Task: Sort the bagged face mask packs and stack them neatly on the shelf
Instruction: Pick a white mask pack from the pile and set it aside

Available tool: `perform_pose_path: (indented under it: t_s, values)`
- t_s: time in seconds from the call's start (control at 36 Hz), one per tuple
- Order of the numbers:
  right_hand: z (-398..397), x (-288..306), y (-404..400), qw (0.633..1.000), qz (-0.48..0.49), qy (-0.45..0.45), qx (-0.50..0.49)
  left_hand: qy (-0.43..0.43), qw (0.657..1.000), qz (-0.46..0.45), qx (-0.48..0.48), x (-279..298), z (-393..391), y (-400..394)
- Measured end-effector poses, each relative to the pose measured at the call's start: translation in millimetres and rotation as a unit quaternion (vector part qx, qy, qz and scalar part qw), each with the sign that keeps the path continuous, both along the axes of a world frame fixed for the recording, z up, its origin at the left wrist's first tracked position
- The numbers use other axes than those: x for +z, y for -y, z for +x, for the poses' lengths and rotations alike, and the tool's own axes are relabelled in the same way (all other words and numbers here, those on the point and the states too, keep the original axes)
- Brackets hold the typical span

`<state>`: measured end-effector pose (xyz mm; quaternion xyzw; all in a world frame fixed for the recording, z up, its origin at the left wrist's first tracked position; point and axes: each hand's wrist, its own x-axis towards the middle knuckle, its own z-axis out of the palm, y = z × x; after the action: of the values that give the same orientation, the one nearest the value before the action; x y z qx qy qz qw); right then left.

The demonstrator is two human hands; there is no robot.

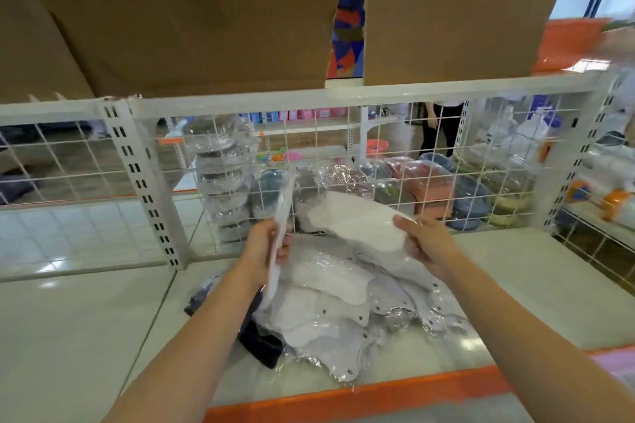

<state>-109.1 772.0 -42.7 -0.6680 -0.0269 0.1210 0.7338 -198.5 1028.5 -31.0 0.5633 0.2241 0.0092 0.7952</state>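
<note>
Shelf [515, 285] | left hand [264, 247], right hand [426, 244] each grip mask pack | no legible labels

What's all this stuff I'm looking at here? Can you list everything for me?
White mask packs: a loose heap, count unclear, clear bags, on the shelf in front of the person.
Held mask packs: two, white; one upright in the left hand, one flat in the right hand.
Dark mask packs: navy or black, at the heap's left edge.
Shelf: one, white with an orange front edge.
Wire mesh panel: white, behind the heap.
Cardboard boxes: two, brown, on the upper level.
Bagged goods: stacked beyond the mesh.
Left hand: grips the upright pack.
Right hand: grips the flat pack.
</note>
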Motion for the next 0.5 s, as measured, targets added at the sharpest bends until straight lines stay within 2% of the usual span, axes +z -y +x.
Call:
perform_pose_path:
  t_s: [0.06,0.11,0.28,0.31,0.33,0.36,0.39,0.42,0.44,0.5]
  values:
    - [5.0,-1.0,5.9,0.999,0.04,-0.022,-0.024,-0.042,0.993,0.083,0.067,-6.4,-1.0,1.8]
    - [7.2,-2.9,10.6,0.992,0.108,-0.052,-0.049,-0.065,0.984,0.142,0.082,-9.3,-2.6,3.2]
    - [-0.9,-0.3,10.9,0.97,0.205,-0.122,-0.054,-0.068,0.977,0.186,0.081,-17.1,-4.3,-3.7]
    - [-3.8,-1.3,9.6,0.985,0.132,-0.103,-0.051,-0.063,0.976,0.195,0.079,-16.0,-5.5,-2.3]
    - [-4.5,-5.1,7.8,0.996,-0.009,-0.074,-0.046,-0.061,0.974,0.202,0.079,-15.3,-5.8,-2.0]
    - [-4.0,-10.8,7.8,0.979,-0.2,-0.029,-0.036,-0.06,0.974,0.203,0.078,-14.4,-5.6,-1.8]
    - [-1.8,-18.0,9.2,0.933,-0.359,0.019,-0.029,-0.059,0.973,0.209,0.082,-14.2,-5.4,-2.7]
    - [0.1,-23.8,10.1,0.887,-0.457,0.056,-0.032,-0.059,0.97,0.22,0.085,-13.8,-6.1,-4.1]
    - [0.5,-26.3,10.9,0.878,-0.47,0.071,-0.048,-0.056,0.967,0.232,0.088,-14.1,-5.7,-6.4]
    - [1.3,-23.2,11.7,0.928,-0.353,0.084,-0.087,-0.052,0.962,0.247,0.101,-13.7,-5.5,-10.4]
